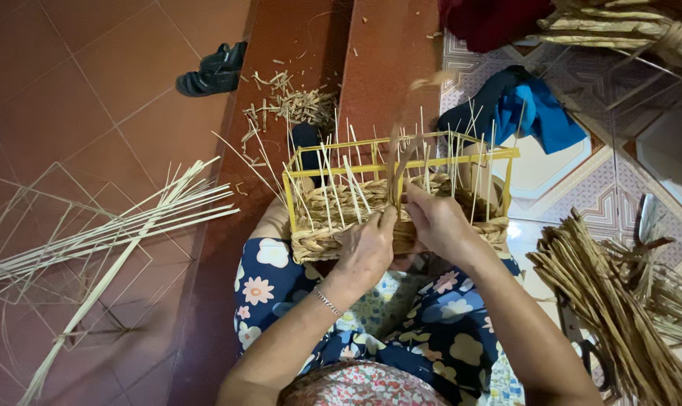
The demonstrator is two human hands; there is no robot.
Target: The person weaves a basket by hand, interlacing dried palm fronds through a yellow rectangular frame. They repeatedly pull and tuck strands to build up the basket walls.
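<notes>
Pinching a pliant fibre strand [398, 162], the right hand [440, 225] weaves; the left hand [365, 252] clamps the light, stiff-framed basket [401, 188] beside it.

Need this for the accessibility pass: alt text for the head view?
Seen from above, a person's left hand and right hand weave a fibre strand into a half-woven basket on a yellow wire frame, resting on their lap. Pale reeds lie on the red tiled floor, dried fibre bundles on the other side.
</notes>
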